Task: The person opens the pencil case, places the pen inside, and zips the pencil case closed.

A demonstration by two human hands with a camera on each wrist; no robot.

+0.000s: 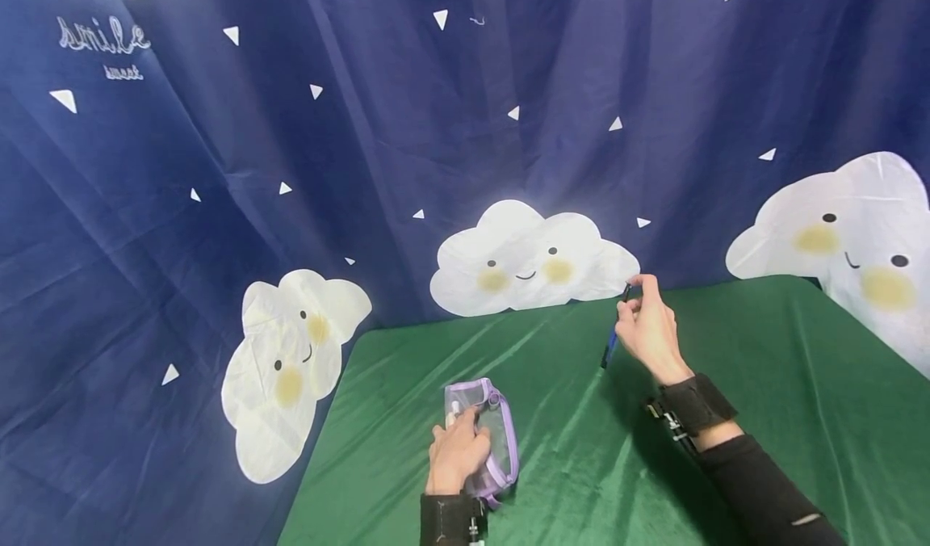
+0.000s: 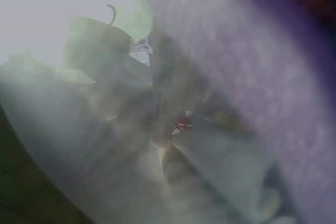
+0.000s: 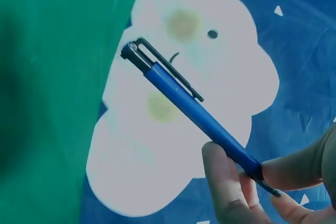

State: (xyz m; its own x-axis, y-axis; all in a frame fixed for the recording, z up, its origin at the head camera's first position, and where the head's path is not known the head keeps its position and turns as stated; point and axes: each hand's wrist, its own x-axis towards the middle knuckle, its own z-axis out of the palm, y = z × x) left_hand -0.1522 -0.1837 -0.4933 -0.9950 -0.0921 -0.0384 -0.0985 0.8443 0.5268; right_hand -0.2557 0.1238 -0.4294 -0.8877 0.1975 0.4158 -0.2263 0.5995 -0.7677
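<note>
A see-through pencil case with purple trim lies on the green cloth, low in the middle of the head view. My left hand holds it from above, fingers over its left part and thumb toward the zip side. A white pen-like item shows by the fingertips. Clear plastic and a purple edge blur the left wrist view. Farther right, my right hand pinches a blue pen by one end. Its black clip end points away from the fingers, downward in the head view.
Green cloth covers the table and lies in soft wrinkles. Behind it hangs a dark blue curtain printed with smiling white clouds and small triangles. Both wrists wear black bands.
</note>
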